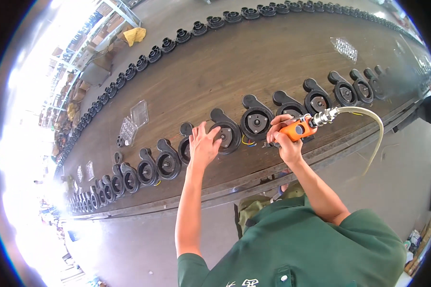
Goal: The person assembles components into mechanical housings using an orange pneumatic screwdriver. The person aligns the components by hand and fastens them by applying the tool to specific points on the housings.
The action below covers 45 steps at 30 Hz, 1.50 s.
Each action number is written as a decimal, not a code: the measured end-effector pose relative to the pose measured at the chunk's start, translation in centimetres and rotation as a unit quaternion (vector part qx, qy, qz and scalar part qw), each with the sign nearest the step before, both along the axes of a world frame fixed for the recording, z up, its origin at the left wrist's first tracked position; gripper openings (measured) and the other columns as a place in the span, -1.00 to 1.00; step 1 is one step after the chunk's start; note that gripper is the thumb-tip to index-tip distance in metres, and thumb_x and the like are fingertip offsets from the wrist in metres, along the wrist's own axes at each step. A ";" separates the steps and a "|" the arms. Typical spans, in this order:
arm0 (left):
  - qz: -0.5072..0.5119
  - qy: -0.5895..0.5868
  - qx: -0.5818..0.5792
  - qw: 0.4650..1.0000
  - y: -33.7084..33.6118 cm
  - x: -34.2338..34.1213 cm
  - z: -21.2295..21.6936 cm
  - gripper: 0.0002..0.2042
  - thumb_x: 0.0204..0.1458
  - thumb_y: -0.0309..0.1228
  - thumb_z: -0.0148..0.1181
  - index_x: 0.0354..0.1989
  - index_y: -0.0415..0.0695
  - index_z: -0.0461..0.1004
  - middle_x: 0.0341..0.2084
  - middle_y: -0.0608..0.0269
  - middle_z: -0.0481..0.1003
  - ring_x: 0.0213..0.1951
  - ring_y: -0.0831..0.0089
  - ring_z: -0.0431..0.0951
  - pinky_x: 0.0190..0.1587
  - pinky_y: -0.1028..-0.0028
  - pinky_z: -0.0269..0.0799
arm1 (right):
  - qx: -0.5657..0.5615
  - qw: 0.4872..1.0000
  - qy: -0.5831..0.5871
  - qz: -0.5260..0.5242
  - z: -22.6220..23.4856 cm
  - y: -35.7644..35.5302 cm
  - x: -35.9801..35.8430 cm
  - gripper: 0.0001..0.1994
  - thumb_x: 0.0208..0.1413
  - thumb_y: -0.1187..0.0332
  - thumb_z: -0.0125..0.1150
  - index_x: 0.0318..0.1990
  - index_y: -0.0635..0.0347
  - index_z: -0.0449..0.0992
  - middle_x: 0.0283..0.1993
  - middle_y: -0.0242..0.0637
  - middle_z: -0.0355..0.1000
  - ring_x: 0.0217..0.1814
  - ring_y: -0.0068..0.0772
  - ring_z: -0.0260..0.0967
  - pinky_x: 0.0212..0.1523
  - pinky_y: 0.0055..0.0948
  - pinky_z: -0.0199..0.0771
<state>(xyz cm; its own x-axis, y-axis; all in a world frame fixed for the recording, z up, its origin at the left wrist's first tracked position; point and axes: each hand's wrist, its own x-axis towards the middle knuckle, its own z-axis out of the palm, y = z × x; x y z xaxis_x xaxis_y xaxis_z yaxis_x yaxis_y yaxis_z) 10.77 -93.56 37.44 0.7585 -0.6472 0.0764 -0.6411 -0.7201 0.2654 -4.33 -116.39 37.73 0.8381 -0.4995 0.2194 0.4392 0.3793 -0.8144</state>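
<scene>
Along the near side of a long brown table (196, 71) runs a row of black round motor housings, each with a rounded arm at the top. My left hand (204, 146) lies with fingers spread over one black motor housing (228, 138), fingertips at its round metal plate. My right hand (286, 142) is wrapped round an orange air tool (292, 132) with a silver coupling (324, 117) and a pale hose (376, 119). The tool is over the row, partly covering another housing (288, 104). Its working tip cannot be made out.
A second row of black parts (199, 28) lines the far edge. Clear plastic trays (139, 114) lie at the left, another clear tray (345, 49) at the far right. Coloured wires (248, 141) stick out below one housing. Shelves with boxes (93, 52) stand far left.
</scene>
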 end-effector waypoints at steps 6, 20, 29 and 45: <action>-0.022 0.014 0.032 0.999 -0.3 1.1 -0.4 -0.43 -0.17 -0.12 0.49 0.11 0.12 0.60 0.27 0.00 0.31 0.29 -0.01 0.24 0.25 0.00 0.24 | 0.004 0.999 0.032 0.019 -0.1 1.1 1.8 -0.77 0.06 0.59 0.11 -0.09 0.31 0.41 -0.41 -0.36 0.44 -0.42 -0.59 0.43 -0.36 -0.56 0.45; -0.073 0.011 0.035 0.997 -0.2 2.7 -0.5 -0.46 -0.29 0.02 0.52 -0.07 0.07 0.69 -0.17 0.19 0.56 0.14 0.16 0.39 0.15 0.10 0.23 | -0.068 0.997 0.028 -0.011 -1.0 7.0 10.1 -0.76 0.04 0.67 0.11 -0.10 0.36 0.42 -0.40 -0.33 0.45 -0.42 -0.60 0.44 -0.37 -0.58 0.47; -0.040 0.002 0.097 0.995 -1.4 2.9 -1.2 -0.67 -0.29 -0.11 0.54 -0.35 0.01 0.70 -0.28 0.22 0.61 0.03 0.20 0.49 0.12 0.13 0.27 | -0.113 0.992 0.062 -0.005 -2.6 7.5 10.5 -0.77 0.04 0.67 0.11 -0.12 0.37 0.40 -0.41 -0.33 0.43 -0.43 -0.58 0.43 -0.37 -0.56 0.48; -0.016 0.040 0.135 0.990 -1.6 2.7 -1.0 -0.66 -0.22 -0.09 0.52 -0.25 0.08 0.71 -0.24 0.20 0.57 0.05 0.18 0.47 0.18 0.13 0.25 | -0.092 0.995 0.036 -0.028 -1.8 6.7 14.4 -0.81 0.08 0.64 0.01 -0.12 0.33 0.34 -0.46 -0.32 0.39 -0.43 -0.48 0.39 -0.32 -0.45 0.47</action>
